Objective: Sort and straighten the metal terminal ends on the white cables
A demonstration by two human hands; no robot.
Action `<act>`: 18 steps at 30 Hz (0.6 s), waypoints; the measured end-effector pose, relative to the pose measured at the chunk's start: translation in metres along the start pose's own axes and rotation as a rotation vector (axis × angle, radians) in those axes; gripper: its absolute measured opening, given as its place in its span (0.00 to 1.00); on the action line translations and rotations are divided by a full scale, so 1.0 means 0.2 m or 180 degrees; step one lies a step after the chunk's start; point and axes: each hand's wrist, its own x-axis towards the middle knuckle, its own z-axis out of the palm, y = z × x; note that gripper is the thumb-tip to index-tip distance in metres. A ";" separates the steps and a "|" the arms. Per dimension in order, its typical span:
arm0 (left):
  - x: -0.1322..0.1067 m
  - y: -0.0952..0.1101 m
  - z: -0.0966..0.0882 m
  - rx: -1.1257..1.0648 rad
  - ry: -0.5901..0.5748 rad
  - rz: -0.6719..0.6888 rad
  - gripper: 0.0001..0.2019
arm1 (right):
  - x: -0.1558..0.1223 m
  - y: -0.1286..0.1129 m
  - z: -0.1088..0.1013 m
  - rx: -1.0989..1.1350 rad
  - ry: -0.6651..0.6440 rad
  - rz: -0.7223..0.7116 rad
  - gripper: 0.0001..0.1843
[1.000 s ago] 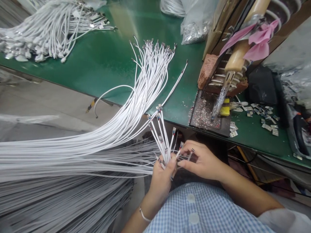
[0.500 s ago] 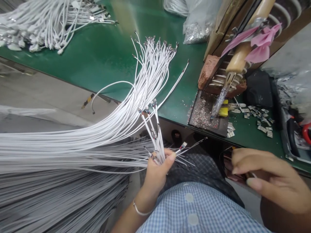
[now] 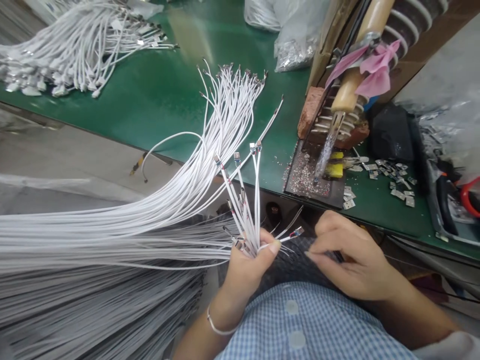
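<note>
My left hand (image 3: 247,272) is closed around a small bunch of white USB cables (image 3: 257,200). Their metal plugs, with coloured wires showing behind some of them, fan out above my fingers, and one USB plug (image 3: 297,232) sticks out to the right. My right hand (image 3: 350,262) hovers to the right of this bunch, apart from it, with fingers curled and thumb drawn in; whatever lies between the fingertips is hidden. Behind my left hand a thick bundle of white cables (image 3: 183,187) runs from the left up onto the green table (image 3: 150,117).
A wooden-handled soldering iron (image 3: 345,92) with a pink ribbon points down over a dark tray (image 3: 305,175) with solder crumbs. Near it lie a yellow block (image 3: 335,170), a brick piece (image 3: 309,111) and loose USB plugs (image 3: 403,195). More cables (image 3: 86,55) are heaped at far left.
My right hand has moved left, closer to the held cables. In my left hand the cables have spread and shifted slightly right. The whole view has shifted a little.
</note>
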 end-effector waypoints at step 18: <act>0.00 0.02 0.03 0.0072 -0.0196 0.0152 0.07 | 0.01 0.04 0.10 -0.0001 0.0676 0.0364 0.05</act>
